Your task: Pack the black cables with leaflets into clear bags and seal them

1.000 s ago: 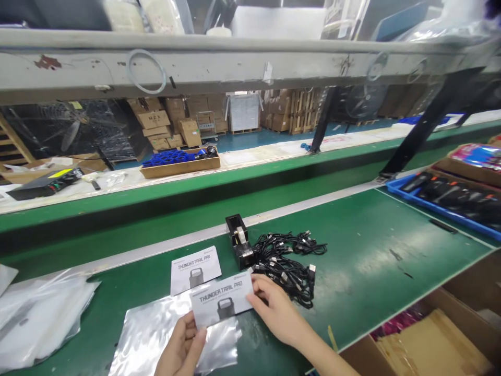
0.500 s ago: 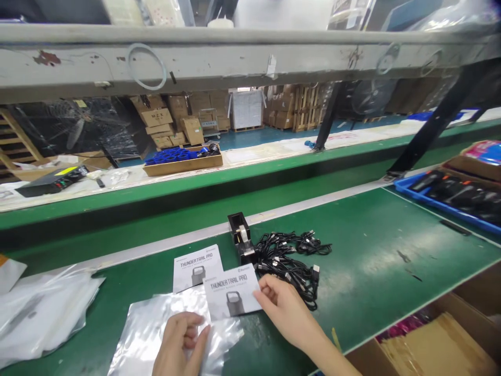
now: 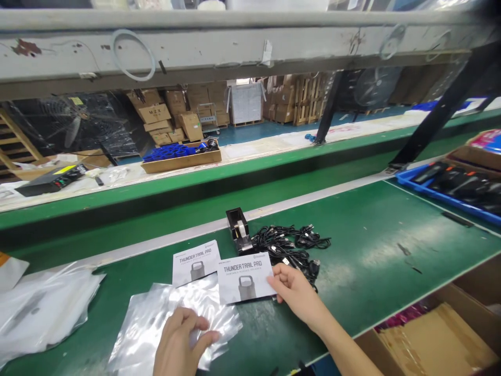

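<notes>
The right hand (image 3: 295, 293) pinches a leaflet (image 3: 243, 279), tape dispenser (image 3: 238, 231) at its twelve o'clock; left hand (image 3: 180, 337) (thumb and fingers parted) over plastic bags (image 3: 151, 313).

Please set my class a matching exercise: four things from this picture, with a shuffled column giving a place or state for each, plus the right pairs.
1. Right hand
2. Left hand
3. Tape dispenser
4. Blue tray

A. Near the picture's right edge
B. Over shiny clear plastic
C. Gripping a printed leaflet
D. Black, left of the heaped cables

Pairs: 1-C, 2-B, 3-D, 4-A
</notes>
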A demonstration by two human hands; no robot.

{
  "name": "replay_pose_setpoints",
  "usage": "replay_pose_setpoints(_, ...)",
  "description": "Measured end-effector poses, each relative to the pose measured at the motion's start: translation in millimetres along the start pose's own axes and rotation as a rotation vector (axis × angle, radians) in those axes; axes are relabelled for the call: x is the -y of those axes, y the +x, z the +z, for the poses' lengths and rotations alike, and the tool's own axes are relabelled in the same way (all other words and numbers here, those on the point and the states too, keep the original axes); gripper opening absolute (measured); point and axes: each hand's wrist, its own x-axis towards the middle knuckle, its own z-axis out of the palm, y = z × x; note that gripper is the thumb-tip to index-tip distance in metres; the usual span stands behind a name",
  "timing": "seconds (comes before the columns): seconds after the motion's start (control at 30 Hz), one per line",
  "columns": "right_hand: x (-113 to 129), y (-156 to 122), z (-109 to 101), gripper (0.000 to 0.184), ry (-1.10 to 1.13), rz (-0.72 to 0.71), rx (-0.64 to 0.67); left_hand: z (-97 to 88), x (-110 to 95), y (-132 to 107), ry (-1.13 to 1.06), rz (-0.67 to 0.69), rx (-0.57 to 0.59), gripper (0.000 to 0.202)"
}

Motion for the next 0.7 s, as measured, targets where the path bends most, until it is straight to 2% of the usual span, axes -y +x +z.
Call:
replay_pose_setpoints(0.1,1,-12,4,0.022,0.057,0.061,-0.016,-1.9,-1,0,-0.037,0.008,0.022,0.023)
replay_pose_setpoints(0.2,-10,-28,11,0.027,0.054,0.115,-0.049,-4.4,-3,-2,-0.069,0.027,0.033,0.03)
replay_pose_setpoints(0.33,-24,-42,20,0.032,0.019,0.096,-0.128,-6.1,-5,-5,-0.068,0.036,0.053,0.034)
replay_pose_setpoints(0.7,-26,-50,37,0.034,0.053,0.154,-0.166,7.4,-7,-12,-0.112,0.088,-0.08,0.029)
